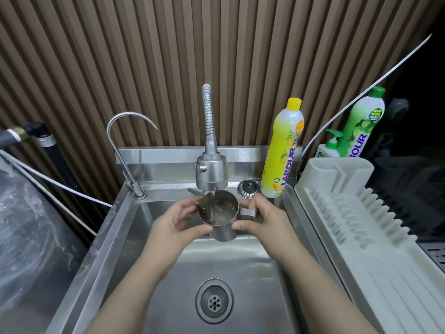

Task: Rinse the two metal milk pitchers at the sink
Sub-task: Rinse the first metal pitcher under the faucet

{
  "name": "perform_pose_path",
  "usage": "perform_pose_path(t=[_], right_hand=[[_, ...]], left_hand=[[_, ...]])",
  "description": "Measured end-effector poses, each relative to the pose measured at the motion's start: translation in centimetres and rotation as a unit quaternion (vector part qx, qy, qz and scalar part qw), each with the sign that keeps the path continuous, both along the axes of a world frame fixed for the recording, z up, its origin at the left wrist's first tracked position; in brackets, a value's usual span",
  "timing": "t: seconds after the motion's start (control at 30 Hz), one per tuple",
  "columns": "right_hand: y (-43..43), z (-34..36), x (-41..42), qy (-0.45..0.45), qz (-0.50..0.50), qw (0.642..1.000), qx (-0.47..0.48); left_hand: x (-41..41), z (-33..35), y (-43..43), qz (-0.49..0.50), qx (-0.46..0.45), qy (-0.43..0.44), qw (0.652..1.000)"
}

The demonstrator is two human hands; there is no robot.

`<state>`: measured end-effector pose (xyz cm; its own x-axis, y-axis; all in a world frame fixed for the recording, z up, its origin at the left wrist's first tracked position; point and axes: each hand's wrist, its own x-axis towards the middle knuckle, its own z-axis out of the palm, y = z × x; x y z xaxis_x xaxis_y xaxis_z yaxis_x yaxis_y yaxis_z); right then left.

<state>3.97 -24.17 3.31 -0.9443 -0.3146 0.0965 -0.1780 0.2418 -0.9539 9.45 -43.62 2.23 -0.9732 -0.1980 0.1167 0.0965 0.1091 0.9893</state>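
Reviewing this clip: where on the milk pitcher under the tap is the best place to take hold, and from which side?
Take the milk pitcher by its flat loop handle, coming from the right. It stands upright with the handle jutting right and the spout left. The right hand already rests there; the left hand steadies the smooth body.

You had a silver steel pitcher [218, 214] in front of you, its inside dull grey with fine marks. The sink [240, 266] shone the same brushed silver, as did the spray tap [211, 169]. The wall [168, 56] behind ran in brown and tan vertical stripes. One soap bottle [283, 150] was yellow with purple lettering; the other bottle [358, 126] was green and white. The drying rack [356, 213] was pale off-white.
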Motion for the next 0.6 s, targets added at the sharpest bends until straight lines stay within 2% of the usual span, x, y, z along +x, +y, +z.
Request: perform_pose_path(t=[0.07, 0.13, 0.23, 0.33, 0.43, 0.6], right_hand=[[-1.2, -1.2, 0.4, -0.036, 0.009, 0.994, -0.107], [-2.2, -2.2, 0.7, -0.069, 0.037, 0.973, -0.215], [-3.3, -2.4, 1.1, -0.101, 0.067, 0.948, -0.293], [-3.4, -2.8, 1.5, -0.123, 0.07, 0.951, -0.273], [-2.9, -4.7, 2.1, -0.145, 0.054, 0.963, -0.219], [-1.8, -9.3, 3.1, -0.247, 0.006, 0.961, -0.122]], left_hand=[[-0.2, 1.5, -1.1, -0.009, -0.099, 0.018, 0.995], [-0.2, 2.9, -1.8, -0.013, -0.149, 0.019, 0.989], [0.1, 1.9, -2.7, -0.006, -0.076, 0.023, 0.997], [1.3, -0.9, -2.7, -0.001, 0.015, -0.015, 1.0], [2.4, -4.2, -1.8, -0.002, 0.058, -0.071, 0.996], [3.5, -8.8, 0.7, -0.019, 0.137, -0.191, 0.972]])
